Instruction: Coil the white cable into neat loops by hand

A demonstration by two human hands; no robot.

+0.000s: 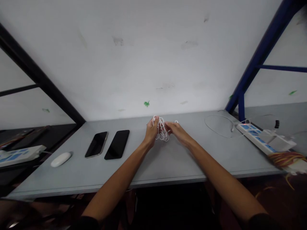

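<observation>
My left hand [151, 131] and my right hand [177, 131] meet above the middle of a grey table [168, 163], both closed on a bundle of thin white cable [163, 131]. The cable hangs in several loops between the two hands, just over the tabletop. My left fingers wrap round the top of the bundle. My right fingers pinch its right side.
Two dark phones [97, 144] [117, 144] lie screen up at the left, with a white oval case [60, 159] nearer the left edge. A white and blue power strip [262, 138] with a plugged charger and a loose white cable [219, 126] sit at the right. A white wall stands close behind.
</observation>
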